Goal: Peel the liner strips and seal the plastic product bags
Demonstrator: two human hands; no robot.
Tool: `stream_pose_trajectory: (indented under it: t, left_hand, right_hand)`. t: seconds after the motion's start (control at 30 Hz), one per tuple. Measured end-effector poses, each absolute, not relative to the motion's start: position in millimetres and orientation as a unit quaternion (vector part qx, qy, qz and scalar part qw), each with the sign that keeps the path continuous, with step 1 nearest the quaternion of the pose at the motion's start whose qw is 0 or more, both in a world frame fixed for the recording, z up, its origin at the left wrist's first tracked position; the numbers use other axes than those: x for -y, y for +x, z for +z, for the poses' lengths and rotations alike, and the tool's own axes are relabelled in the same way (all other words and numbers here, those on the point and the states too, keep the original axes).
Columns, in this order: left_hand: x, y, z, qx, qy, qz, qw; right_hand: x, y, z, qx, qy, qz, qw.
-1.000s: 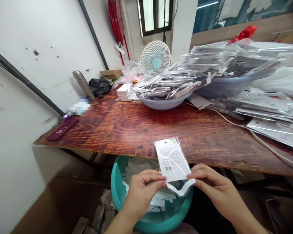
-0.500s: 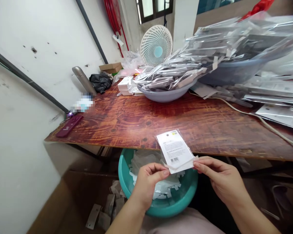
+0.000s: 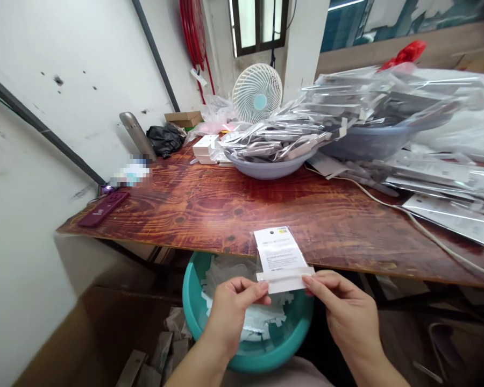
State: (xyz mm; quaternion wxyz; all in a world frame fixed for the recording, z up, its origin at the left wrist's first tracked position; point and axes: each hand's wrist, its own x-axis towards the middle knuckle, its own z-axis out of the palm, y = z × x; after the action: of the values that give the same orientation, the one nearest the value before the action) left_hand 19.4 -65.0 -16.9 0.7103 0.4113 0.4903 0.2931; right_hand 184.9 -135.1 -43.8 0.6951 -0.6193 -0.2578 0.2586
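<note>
A small clear packet with a white printed card (image 3: 281,251) lies partly over the table's front edge, its lower end sticking out above the teal basin. A white strip crosses that lower end. My left hand (image 3: 229,309) pinches the lower left corner between thumb and fingers. On the lower right corner, the thumb and fingers of my right hand (image 3: 347,306) are closed. Below both hands, the teal basin (image 3: 266,361) holds many white and clear pieces.
The wooden table (image 3: 193,209) carries a smaller bowl (image 3: 266,171) and a larger basin (image 3: 371,142), both heaped with clear packets. A cable (image 3: 423,223) runs across the right side. A fan (image 3: 258,94), a purple power strip (image 3: 105,208) and a black bag (image 3: 165,140) stand farther off.
The view has shifted. The white strip now lies straight across the card's lower end and covers the barcode. My right hand has moved inward along it, and both hands still pinch the packet.
</note>
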Motion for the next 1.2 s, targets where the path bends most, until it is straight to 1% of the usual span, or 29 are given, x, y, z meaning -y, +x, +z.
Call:
stream_pose_trajectory:
  t: [0.13, 0.23, 0.3, 0.43, 0.63, 1.07, 1.2]
  left_hand:
    - [67, 20, -19, -0.495, 0.384, 0.306, 0.717]
    - [68, 19, -22, -0.51, 0.389, 0.314, 0.701]
    - [68, 19, -22, -0.51, 0.404, 0.326, 0.686]
    - [68, 21, -23, -0.511, 0.411, 0.348, 0.67]
    - [65, 24, -29, -0.509, 0.341, 0.35, 0.709]
    - [68, 23, -32, -0.504, 0.281, 0.357, 0.734]
    - [66, 20, -30, -0.494, 0.278, 0.316, 0.761]
  right_hand:
    - [138, 177, -38, 0.267, -0.642, 0.217, 0.685]
    - [137, 175, -40, 0.268, -0.654, 0.213, 0.674]
    - [135, 176, -43, 0.255, -0.644, 0.231, 0.684]
    - [128, 179, -48, 0.202, -0.588, 0.305, 0.721]
    - [122, 179, -47, 0.147, -0.527, 0.383, 0.744]
    - [118, 179, -52, 0.131, -0.514, 0.397, 0.749]
    - [118, 179, -52, 0.13, -0.512, 0.394, 0.752]
